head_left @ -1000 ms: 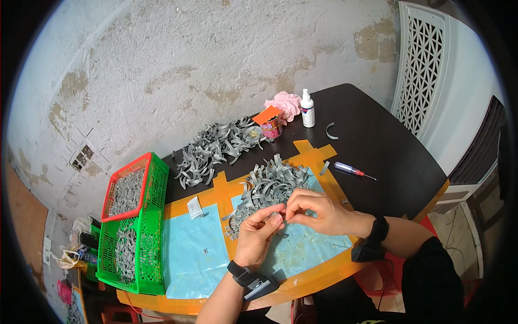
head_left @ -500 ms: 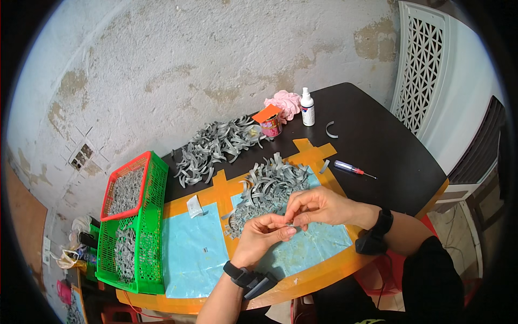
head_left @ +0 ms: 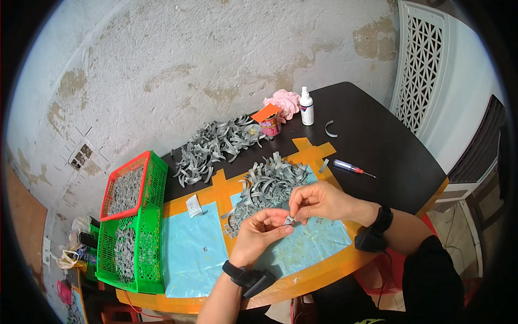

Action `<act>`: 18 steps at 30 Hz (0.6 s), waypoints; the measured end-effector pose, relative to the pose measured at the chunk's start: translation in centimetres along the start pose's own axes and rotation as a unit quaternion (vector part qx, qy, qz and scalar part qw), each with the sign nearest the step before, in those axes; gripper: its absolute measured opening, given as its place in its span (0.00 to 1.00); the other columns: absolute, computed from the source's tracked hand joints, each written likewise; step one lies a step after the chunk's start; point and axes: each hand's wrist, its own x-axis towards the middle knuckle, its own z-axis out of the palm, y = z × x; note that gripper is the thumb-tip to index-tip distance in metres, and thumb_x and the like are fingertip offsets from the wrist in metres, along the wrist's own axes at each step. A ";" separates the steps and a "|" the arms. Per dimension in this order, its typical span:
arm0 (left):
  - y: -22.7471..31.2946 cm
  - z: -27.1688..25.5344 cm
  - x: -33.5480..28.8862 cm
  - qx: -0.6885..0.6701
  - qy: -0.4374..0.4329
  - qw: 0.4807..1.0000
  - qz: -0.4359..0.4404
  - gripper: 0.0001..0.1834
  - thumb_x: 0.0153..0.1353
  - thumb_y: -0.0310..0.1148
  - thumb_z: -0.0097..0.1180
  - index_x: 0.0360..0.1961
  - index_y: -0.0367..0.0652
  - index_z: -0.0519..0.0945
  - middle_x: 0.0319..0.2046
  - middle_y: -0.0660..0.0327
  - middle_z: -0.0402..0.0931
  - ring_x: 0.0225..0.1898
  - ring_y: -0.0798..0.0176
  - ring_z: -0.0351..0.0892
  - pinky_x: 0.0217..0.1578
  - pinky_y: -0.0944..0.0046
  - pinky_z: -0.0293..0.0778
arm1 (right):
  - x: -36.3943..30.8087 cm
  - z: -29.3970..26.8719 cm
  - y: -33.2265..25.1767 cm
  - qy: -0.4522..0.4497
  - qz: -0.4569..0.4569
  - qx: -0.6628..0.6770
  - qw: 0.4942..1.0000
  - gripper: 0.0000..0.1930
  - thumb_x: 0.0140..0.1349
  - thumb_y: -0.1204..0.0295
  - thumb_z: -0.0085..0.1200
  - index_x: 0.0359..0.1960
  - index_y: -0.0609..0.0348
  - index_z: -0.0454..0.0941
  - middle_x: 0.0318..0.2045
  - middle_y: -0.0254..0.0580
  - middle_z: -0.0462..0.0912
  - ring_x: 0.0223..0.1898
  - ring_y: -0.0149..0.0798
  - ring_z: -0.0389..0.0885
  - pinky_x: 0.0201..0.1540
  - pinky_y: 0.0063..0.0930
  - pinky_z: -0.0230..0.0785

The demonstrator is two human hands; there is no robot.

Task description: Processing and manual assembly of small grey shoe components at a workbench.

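Note:
Over the right-hand blue sheet (head_left: pixel 318 245), my left hand (head_left: pixel 256 235) pinches a small grey piece (head_left: pixel 289 220) between thumb and fingertips. My right hand (head_left: pixel 321 202) meets it from the right, its thumb and fingers closed at the piece's edge. The fingers cover much of the piece, so its exact kind does not show. Just beyond the hands lies a heap of curved grey strips (head_left: pixel 275 178), with small grey bits along its near and left side. A tiny grey bit (head_left: pixel 204 249) rests on the left blue sheet (head_left: pixel 189 270).
Left on the table are a green basket (head_left: pixel 151 264) and a red-rimmed basket (head_left: pixel 109 216), both holding grey pieces. Another strip pile (head_left: pixel 216 143) lies by the wall, near a tin (head_left: pixel 271 128), pink cloth (head_left: pixel 284 101) and spray bottle (head_left: pixel 307 110). A screwdriver (head_left: pixel 348 166) lies right.
Both hands have shifted slightly. The right fingertips have risen a little, and more of the small grey piece shows between the hands.

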 end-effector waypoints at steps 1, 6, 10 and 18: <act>-0.4 -0.1 0.2 0.000 -0.004 0.999 0.035 0.16 0.52 0.19 0.63 0.43 0.36 0.79 0.34 0.62 0.81 0.35 0.72 0.78 0.41 0.73 0.74 | 0.0 0.1 0.1 0.013 -0.010 0.014 1.000 0.02 0.59 0.82 0.54 0.34 0.66 0.76 0.35 0.38 0.72 0.34 0.31 0.77 0.38 0.22 0.73; -0.6 0.3 0.1 0.020 0.019 0.995 0.100 0.15 0.53 0.18 0.63 0.43 0.36 0.78 0.34 0.63 0.80 0.37 0.73 0.78 0.41 0.73 0.74 | -0.1 0.9 0.0 0.047 -0.005 0.061 0.997 0.02 0.59 0.82 0.54 0.33 0.67 0.76 0.36 0.38 0.73 0.34 0.31 0.78 0.38 0.23 0.73; -0.7 0.3 -0.1 0.058 0.046 0.988 0.139 0.13 0.54 0.20 0.62 0.42 0.36 0.80 0.34 0.64 0.80 0.35 0.74 0.78 0.38 0.74 0.74 | -0.2 1.4 -0.1 0.070 -0.013 0.059 0.996 0.02 0.59 0.82 0.55 0.33 0.68 0.76 0.36 0.39 0.73 0.33 0.32 0.78 0.38 0.23 0.73; -1.0 0.1 0.2 0.022 0.051 0.987 0.150 0.11 0.56 0.22 0.61 0.42 0.37 0.80 0.36 0.65 0.80 0.35 0.74 0.77 0.38 0.74 0.73 | -0.3 2.0 -0.1 0.078 -0.068 0.032 0.994 0.05 0.60 0.79 0.55 0.36 0.68 0.79 0.35 0.37 0.75 0.32 0.30 0.79 0.36 0.22 0.74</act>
